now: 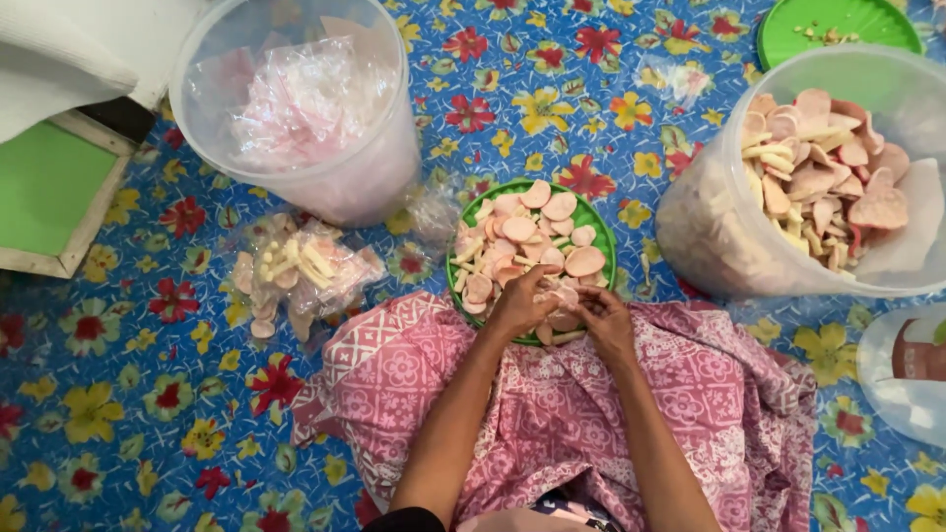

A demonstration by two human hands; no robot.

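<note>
The left hand [519,303] and the right hand [603,320] are meeting at the near edge of a green plate [603,239], fingers curled in close around a small clear plastic bag [564,296] and a few of the pink crackers [527,236] heaped on the plate. Both hands are pinching narrowly, but the fingertips are covering each other, so it is hard to tell which hand is gripping the bag and which a cracker. The plate's near rim is hiding under the hands and under the pink patterned cloth [552,394] that is covering the person's lap, and both forearms are running out of the bottom of the view.

Just left of the lap, filled clear bags of crackers [296,271] are lying on the blue flowered mat [128,394]. Far left of the plate, a translucent bucket [389,158] is holding crumpled clear bags [305,99]; how full it is cannot be made out through the glare. To the right, a second translucent bucket [709,236] is holding pink and pale crackers and is being cut off by the right edge. A green lid [867,20] with a few crumbs is showing partly at the far right corner. A green board in a pale frame [49,187] is lying at the far left, partly under white cloth [69,49].
</note>
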